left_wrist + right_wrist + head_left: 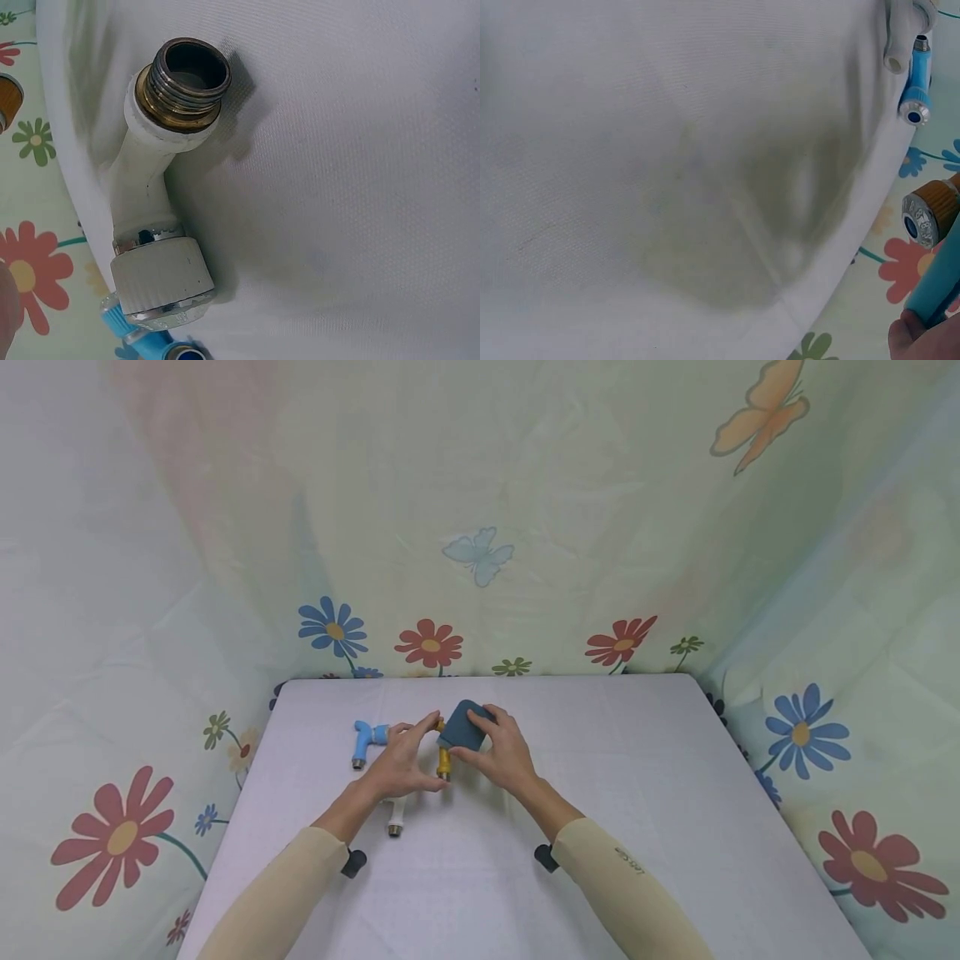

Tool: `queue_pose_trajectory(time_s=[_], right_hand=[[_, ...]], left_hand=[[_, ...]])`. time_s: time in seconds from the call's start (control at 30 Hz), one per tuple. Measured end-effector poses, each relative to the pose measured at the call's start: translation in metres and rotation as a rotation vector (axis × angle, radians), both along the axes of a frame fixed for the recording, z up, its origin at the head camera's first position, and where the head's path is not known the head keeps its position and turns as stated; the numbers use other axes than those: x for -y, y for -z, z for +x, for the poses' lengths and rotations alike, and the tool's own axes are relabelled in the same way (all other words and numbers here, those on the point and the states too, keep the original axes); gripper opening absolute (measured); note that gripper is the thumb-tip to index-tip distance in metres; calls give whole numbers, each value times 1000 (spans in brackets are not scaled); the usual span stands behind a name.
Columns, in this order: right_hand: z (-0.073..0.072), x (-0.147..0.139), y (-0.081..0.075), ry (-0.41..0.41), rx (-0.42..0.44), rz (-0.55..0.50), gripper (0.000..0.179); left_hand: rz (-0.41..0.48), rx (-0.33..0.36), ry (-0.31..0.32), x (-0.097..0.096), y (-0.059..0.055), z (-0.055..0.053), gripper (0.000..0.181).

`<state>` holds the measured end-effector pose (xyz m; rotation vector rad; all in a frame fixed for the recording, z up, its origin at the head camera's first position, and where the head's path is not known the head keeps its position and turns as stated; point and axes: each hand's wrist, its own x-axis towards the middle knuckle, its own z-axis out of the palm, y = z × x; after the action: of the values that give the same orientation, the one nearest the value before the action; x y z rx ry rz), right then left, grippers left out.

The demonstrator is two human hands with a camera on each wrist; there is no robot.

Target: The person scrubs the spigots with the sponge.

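Observation:
A yellow tap (444, 762) with a threaded metal end is held upright by my left hand (401, 764), fingers at its top and thumb at its lower end. My right hand (504, 750) grips a dark teal pad (464, 727) with rounded corners, which overlaps the tap and hides its middle. In the right wrist view the tap's chrome-rimmed end (921, 219) shows just above the teal pad (934, 274) and the right fingers (911, 330). The left wrist view catches only the tap's orange-yellow edge (9, 101).
A light blue tap (363, 743) lies left of my left hand. Below that hand is a white tap (396, 820), its threaded mouth (191, 71) seen close in the left wrist view. The white-covered table (637, 827) meets a flowered cloth backdrop (555, 602).

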<state>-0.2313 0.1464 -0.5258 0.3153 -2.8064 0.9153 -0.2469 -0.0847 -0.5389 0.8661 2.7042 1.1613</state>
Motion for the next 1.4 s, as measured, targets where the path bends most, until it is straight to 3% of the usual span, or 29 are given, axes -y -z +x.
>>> queue_pose_trajectory(time_s=[0.33,1.03,1.4], right_hand=[[-1,0,-3,57,32,19,86],[-4,0,-1,141,41,40,84],[-3,-2,3,104,19,-69,84]], left_hand=[[-16,-37,26,-1,1,0,118],[-19,-26,23,-5,2,3,117],[-13,2,-17,0,1,0,118]])
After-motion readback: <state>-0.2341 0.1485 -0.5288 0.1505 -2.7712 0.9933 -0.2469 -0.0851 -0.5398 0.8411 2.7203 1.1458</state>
